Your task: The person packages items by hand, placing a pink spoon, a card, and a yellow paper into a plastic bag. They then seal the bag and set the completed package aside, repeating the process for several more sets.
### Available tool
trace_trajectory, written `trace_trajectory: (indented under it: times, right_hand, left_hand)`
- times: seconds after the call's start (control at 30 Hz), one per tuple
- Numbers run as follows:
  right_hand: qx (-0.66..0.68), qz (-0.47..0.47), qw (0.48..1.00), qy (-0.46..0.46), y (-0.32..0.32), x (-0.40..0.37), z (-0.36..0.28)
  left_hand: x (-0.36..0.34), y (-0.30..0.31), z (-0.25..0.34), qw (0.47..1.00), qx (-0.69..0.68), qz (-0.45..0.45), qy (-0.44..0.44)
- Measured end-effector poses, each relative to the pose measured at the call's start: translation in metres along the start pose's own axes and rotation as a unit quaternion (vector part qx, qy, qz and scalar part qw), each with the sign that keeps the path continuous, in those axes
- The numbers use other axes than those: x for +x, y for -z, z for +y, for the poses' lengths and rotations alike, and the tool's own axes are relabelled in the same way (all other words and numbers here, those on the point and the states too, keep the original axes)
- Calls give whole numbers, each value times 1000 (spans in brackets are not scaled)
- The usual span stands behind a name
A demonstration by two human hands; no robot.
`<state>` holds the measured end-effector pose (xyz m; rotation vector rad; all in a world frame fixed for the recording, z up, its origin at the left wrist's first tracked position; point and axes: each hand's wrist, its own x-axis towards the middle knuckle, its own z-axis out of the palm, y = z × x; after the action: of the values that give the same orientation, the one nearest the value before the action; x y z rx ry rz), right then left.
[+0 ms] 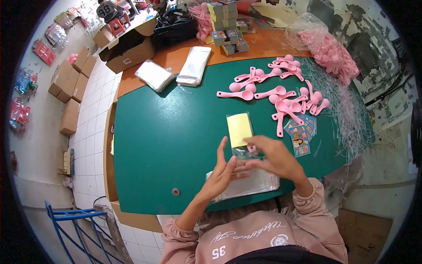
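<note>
A clear plastic bag [239, 152] with a yellow card [240, 130] in it lies on the green table in front of me. A small pink piece [252, 148] shows at its lower end, partly covered by my fingers. My left hand [220, 174] is open at the bag's lower left, index finger pointing up and the other fingers stretched toward the right hand. From the right, my right hand [277, 158] reaches over the bag's lower end with fingers apart, their tips overlapping the left hand's. Beneath both hands lies a stack of clear plastic bags [246, 185].
Pink scoops [281, 105] are spread at the right, beside blue printed cards [301, 136]. Two stacks of clear bags [193, 66] sit at the back edge, near piled card bundles [226, 26]. Shredded plastic [347, 110] lines the right edge. A metal disc [176, 192] lies front left.
</note>
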<state>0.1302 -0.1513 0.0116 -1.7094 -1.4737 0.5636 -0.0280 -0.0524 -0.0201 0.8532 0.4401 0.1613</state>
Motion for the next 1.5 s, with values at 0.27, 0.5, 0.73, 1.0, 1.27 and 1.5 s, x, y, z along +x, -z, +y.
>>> trace_trajectory:
  times: [0.27,0.5,0.73,1.0,1.27,1.5]
  right_hand:
    - [-79,-62,994,43,-18,-9,2]
    - [-36,-121,992,29,-27,-3,12]
    - [-91,-90,991,49,-30,-4,6]
    - [-178,-34,973,146,-35,-5,-3]
    - [125,-206,969,58,16,-11,3]
    - [-252,202,912,-252,205,-39,160]
  left_hand:
    - [-10,13,-4,993,115,11,12]
    - [-10,15,-6,985,162,62,2]
    - [-9,17,-10,992,107,65,-3]
    - [7,21,-7,978,190,71,-39]
    - [14,14,1,966,214,110,-99]
    - [6,16,8,983,174,32,-51]
